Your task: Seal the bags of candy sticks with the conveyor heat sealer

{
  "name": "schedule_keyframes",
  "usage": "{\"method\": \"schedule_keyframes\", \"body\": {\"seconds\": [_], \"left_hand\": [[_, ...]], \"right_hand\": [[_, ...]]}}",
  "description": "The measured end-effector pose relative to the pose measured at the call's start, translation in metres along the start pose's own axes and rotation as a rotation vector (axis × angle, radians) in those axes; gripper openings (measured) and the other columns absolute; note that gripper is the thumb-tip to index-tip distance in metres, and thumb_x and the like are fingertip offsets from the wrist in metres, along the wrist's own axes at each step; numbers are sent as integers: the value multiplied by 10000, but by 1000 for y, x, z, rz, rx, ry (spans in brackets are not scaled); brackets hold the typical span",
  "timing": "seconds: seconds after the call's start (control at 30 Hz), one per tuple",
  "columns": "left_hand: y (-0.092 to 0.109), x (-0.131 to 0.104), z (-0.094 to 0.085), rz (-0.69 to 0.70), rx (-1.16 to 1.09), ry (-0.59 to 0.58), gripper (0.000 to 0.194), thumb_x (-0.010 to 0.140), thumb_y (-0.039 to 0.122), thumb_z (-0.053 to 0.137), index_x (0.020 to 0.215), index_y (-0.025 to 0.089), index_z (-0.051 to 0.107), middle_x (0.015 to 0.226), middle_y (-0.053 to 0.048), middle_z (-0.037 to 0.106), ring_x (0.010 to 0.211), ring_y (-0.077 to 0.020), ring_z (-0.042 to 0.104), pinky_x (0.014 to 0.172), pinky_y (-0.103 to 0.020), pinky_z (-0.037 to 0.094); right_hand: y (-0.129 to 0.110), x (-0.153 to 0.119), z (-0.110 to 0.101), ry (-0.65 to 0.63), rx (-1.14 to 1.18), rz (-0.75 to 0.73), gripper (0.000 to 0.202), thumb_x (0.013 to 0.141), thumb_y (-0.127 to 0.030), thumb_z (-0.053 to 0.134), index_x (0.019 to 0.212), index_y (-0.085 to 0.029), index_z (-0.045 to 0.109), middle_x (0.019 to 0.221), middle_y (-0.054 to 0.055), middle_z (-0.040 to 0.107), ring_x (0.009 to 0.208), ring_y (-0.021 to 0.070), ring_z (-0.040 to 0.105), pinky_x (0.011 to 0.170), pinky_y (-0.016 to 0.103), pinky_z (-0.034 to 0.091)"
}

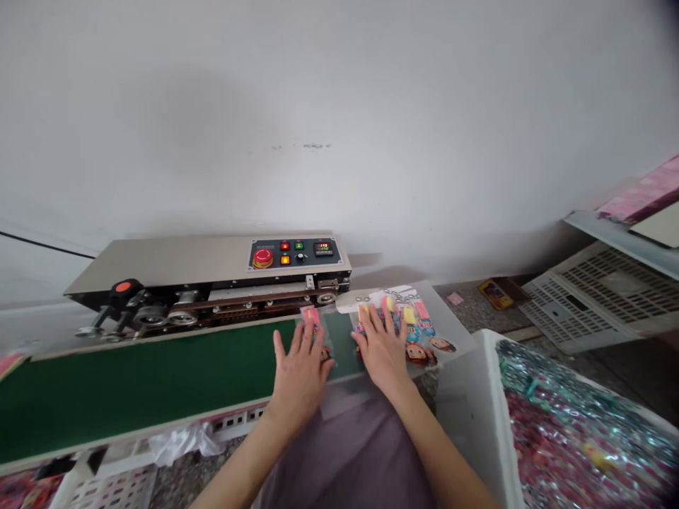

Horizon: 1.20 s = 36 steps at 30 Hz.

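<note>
Hands, left (300, 373) and right (382, 346), press packets (419, 332) flat by the conveyor belt (132, 382).

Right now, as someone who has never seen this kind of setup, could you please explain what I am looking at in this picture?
The picture comes from a camera worn on a person's head, looking forward and down at their own hands. In front stands a metal machine with a panel of buttons, including a red one. Below it runs a green belt. The left hand lies flat on a small packet on the belt. The right hand lies flat on more packets with cartoon faces, just past the belt's end. Neither hand grips anything. At right, a white bin holds many shiny packets, and white crates stand by the wall.
</note>
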<state>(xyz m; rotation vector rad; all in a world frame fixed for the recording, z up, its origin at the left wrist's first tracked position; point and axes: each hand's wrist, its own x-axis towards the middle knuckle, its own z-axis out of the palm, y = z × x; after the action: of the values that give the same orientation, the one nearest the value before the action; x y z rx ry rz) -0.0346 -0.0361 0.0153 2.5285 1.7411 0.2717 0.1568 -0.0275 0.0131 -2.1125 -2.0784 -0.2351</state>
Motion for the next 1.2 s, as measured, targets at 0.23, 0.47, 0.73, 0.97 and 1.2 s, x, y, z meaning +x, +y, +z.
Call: {"method": "schedule_keyframes", "body": {"seconds": [0.23,0.47,0.73,0.97,1.2], "left_hand": [[24,21,-21,171,-101,-77,444,1040,293,364,1426,161,537,1528,-121,484,1451,-298,391,1207,-656,161],[62,44,7,339,-160,-121,530,1045,426,369,1500,162,434,1601,-143,361,1507,-302,272,1190,-671,197],[49,30,29,262,-93,-4,522,1040,374,347,1536,214,374,1639,-104,292,1523,-296,223,1167,-714,185],[22,16,17,164,-59,0,507,1026,338,365,1523,243,403,1624,-86,329,1510,-297,266,1172,-709,174],[-18,-1,-4,17,43,24,500,1012,354,412,1474,178,487,1602,-142,349,1493,-348,294,1171,-703,170]], "right_hand": [[18,11,-16,55,73,23,426,1045,-340,345,1320,-202,639,1463,79,562,1398,326,384,1157,536,236],[19,38,-10,-103,78,-51,411,1039,-327,357,1354,-266,614,1488,45,540,1397,307,391,1101,493,314],[48,8,-5,6,-113,100,470,1017,-345,425,1448,-180,514,1518,118,496,1422,354,369,1157,586,194],[12,-6,5,-38,-6,-53,471,1012,-409,439,1447,-252,524,1564,64,436,1490,348,247,1139,556,270],[20,-4,-24,-7,25,6,477,1025,-405,403,1474,-272,490,1557,60,451,1469,314,310,1133,547,296]]}}
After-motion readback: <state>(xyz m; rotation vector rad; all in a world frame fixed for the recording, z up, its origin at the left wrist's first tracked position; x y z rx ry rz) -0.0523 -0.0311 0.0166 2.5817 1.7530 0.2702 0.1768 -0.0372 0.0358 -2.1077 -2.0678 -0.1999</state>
